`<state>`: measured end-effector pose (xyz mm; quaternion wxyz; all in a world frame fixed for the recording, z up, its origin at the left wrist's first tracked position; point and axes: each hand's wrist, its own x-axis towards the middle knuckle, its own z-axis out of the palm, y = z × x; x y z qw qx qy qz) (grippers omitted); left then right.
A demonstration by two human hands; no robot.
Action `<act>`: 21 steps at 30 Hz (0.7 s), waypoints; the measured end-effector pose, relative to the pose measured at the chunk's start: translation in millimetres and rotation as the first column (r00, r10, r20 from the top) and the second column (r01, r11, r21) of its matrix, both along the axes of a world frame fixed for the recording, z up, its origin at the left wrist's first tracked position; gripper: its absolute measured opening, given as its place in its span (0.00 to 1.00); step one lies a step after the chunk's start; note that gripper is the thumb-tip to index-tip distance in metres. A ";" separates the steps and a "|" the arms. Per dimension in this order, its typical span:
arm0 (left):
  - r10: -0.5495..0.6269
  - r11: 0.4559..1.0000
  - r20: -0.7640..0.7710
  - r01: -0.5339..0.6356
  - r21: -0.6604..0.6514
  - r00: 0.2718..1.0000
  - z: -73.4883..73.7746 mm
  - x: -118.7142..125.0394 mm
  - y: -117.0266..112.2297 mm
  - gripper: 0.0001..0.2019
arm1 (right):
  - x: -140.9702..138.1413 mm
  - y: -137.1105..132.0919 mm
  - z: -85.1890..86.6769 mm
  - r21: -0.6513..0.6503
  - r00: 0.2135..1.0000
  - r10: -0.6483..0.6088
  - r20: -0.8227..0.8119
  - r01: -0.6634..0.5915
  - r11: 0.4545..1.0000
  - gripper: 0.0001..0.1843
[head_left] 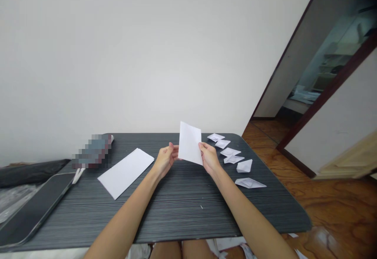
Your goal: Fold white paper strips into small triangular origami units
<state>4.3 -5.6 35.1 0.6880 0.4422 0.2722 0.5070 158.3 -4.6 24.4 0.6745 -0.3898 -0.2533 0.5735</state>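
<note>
A white sheet of paper is held up above the dark table, tilted slightly. My right hand grips its lower right edge, thumb in front and fingers behind. At the left edge is my left hand, with the thumb raised apart and the fingers stretched toward the paper; their tips reach the edge or go just behind it. To the left lies a stack of white paper. Several folded paper boats run down the right side, among them a near one and a far one.
The dark striped table meets a white wall. On the left are a phone, a white cable, a blurred-out object and a black bundle. Paper scraps lie on the wooden floor.
</note>
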 end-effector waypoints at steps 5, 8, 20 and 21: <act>-0.023 1.000 -0.019 0.023 -0.002 1.000 -1.5 0.5 -1.5 0.18 | -1.0 0.2 -0.1 -0.004 1.000 0.018 0.000 -0.018 1.000 0.06; -0.023 0.999 -0.027 0.022 -0.027 0.999 -3.6 1.1 -1.6 0.18 | -2.0 -0.6 0.6 -0.010 1.000 0.025 -0.003 -0.025 1.000 0.06; 0.190 0.974 -0.145 -0.168 0.151 0.971 -2.1 -0.6 -0.8 0.29 | -5.5 0.3 -9.2 0.044 0.993 0.011 0.115 -0.017 0.999 0.10; 0.211 0.970 -0.177 -0.183 0.162 0.961 -1.3 -2.1 0.0 0.26 | -5.5 0.6 -10.5 0.051 0.989 0.001 0.146 -0.008 0.999 0.11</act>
